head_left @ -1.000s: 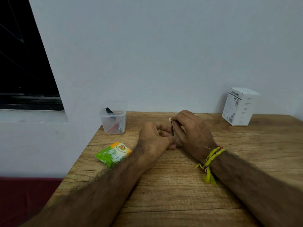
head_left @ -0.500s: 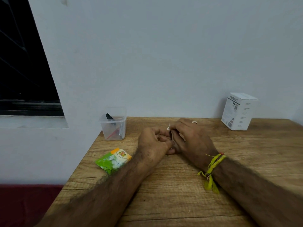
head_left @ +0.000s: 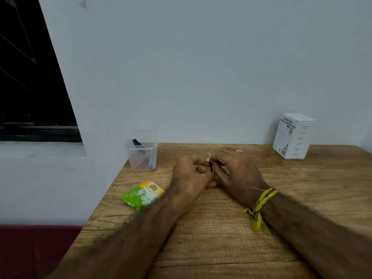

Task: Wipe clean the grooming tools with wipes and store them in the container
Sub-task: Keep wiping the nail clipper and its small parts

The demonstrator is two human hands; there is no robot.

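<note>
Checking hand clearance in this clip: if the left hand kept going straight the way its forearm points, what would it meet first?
The left hand points forward and right, so it would first press into the right hand, whose fingers it already seems to touch around a small dark tool.

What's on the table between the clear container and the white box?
In the head view, both hands lie between the clear container and the white box: left hand and right hand, together gripping a small dark tool.
</note>
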